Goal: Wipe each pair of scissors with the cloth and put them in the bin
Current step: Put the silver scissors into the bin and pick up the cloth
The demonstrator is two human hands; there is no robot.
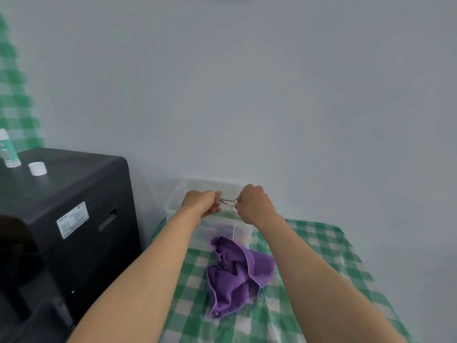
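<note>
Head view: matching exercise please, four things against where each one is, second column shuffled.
1 scissors
2 purple cloth
3 clear bin
4 white cap

A on the black cabinet
B held between left hand and right hand
C far end of the checked table, by the wall
D crumpled on the checked table, in front of the bin

Pairs: 1-B, 2-D, 3-C, 4-A

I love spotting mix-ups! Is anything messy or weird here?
A little. The cloth lies crumpled on the table, and a loose cap sits beside the bottle on the cabinet.
</note>
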